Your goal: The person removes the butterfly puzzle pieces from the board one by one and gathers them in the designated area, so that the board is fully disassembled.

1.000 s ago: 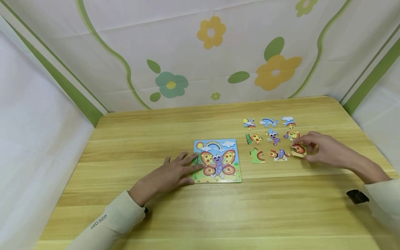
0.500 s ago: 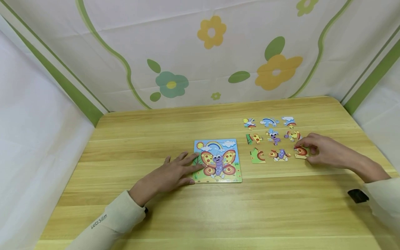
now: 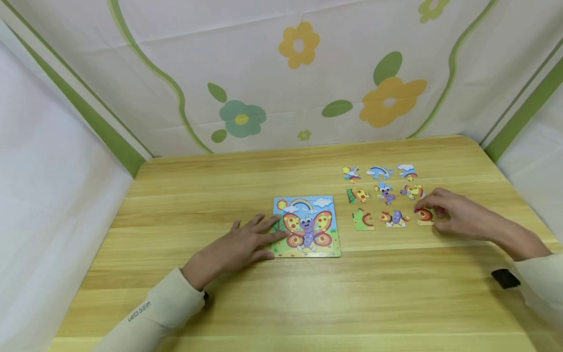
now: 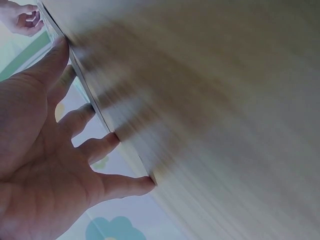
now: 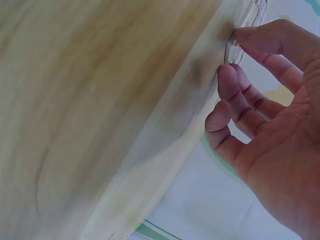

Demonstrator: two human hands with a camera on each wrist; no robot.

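Note:
A square butterfly picture board point(image 3: 327, 247) lies on the table. My left hand point(image 3: 244, 244) is spread out, its fingers resting on the board's left side and the wood beside it. In the left wrist view the fingertips point(image 4: 114, 137) press down on the tabletop. My right hand point(image 3: 462, 217) pinches a red-swirl puzzle piece point(image 3: 424, 216) between thumb and forefinger, down at the table at the right end of the front row. In the right wrist view the thumb point(image 5: 250, 34) is at the piece's edge, the other fingers curled.
Puzzle pieces lie in three spaced rows right of the board, among them a rainbow piece point(image 3: 379, 171), a purple body piece point(image 3: 385, 193) and a green corner piece point(image 3: 362, 220). A flowered cloth wall point(image 3: 264, 63) stands behind the wooden table point(image 3: 211, 181).
My right hand has shifted the red-swirl piece slightly right, away from its neighbour, and the piece has gone from tilted to about flat. My left hand stays in place.

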